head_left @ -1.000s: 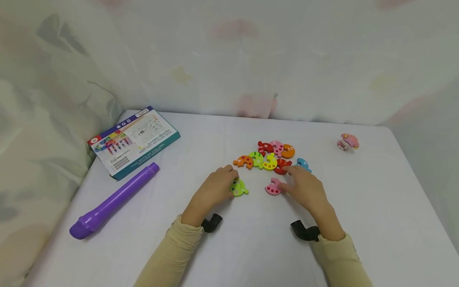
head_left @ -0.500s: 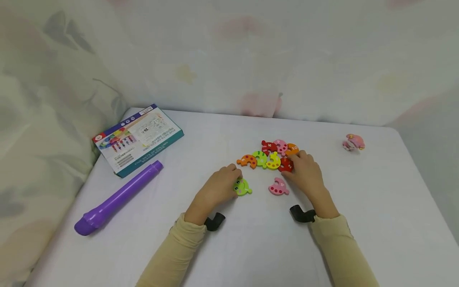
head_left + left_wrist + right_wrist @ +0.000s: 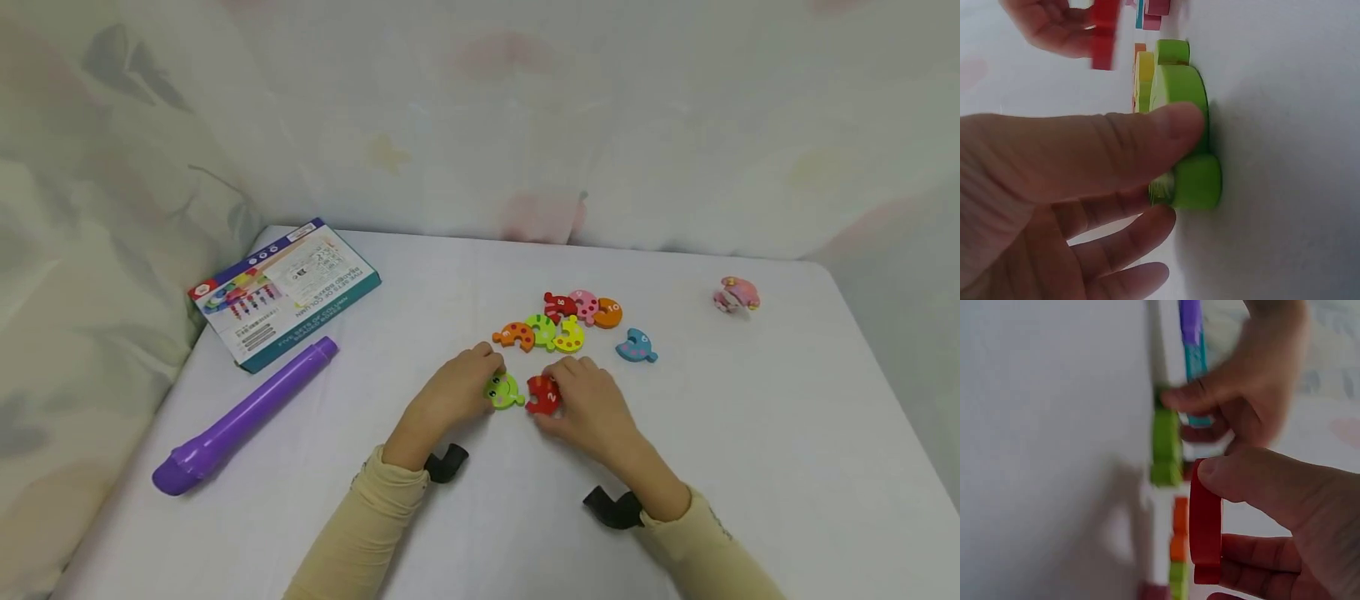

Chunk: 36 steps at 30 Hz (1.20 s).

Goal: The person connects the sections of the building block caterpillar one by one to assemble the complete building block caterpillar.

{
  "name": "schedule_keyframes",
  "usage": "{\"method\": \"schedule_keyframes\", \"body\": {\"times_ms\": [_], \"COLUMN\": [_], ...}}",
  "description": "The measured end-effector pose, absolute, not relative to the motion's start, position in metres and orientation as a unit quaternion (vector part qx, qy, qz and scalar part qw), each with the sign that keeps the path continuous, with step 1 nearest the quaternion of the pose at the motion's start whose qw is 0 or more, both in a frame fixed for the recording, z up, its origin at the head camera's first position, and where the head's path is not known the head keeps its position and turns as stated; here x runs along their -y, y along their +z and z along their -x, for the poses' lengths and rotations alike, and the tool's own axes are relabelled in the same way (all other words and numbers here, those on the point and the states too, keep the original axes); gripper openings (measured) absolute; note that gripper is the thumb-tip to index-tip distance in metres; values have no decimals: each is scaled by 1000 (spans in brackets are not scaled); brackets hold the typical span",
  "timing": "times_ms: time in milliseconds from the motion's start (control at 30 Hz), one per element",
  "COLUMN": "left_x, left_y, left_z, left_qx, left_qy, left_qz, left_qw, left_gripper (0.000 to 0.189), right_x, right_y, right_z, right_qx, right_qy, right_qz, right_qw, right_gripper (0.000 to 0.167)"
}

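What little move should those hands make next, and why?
Probably the right hand should ease the red piece down around the knob of the green face: its notch faces that knob, it hangs above the table, and the left hand holds the green face.

Your head camera looks forward and down from well above the white, flat-topped table. Your two wrist cameras look from close in, turned sideways: the table fills frame right for the left wrist, frame left for the right. All three share the flat, bright-green, round toy piece.
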<state>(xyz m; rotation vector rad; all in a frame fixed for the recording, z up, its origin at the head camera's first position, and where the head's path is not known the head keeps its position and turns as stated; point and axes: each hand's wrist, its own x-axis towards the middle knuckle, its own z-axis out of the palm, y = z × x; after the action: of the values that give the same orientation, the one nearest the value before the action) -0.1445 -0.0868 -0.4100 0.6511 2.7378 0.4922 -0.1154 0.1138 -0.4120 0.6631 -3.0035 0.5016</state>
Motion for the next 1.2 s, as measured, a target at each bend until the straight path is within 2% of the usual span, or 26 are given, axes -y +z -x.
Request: {"method": "schedule_keyframes", "body": {"times_ms": [300, 667, 867, 1200], "left_x": [88, 90, 90, 86], "left_y": [-410, -409, -410, -409], "left_z": [144, 143, 142, 142], "left_qx": [-935, -924, -917, -925], "left_qy": [201, 214, 223, 211], "left_qz": [-222, -240, -255, -262], "left_qw": [188, 208, 209, 177], "left_gripper": [44, 39, 35, 48], "right_x": [-100, -93, -90, -82], "right_y": [-426, -422, -422, -426], "right_z": [99, 93, 90, 85], "right_qx": [971, 971, 970, 975], "right_qy": [147, 154, 162, 175], "right_qz": [-191, -184, -179, -134], "right_qw": [14, -25, -30, -37], "right_gripper": [54, 59, 59, 62]}}
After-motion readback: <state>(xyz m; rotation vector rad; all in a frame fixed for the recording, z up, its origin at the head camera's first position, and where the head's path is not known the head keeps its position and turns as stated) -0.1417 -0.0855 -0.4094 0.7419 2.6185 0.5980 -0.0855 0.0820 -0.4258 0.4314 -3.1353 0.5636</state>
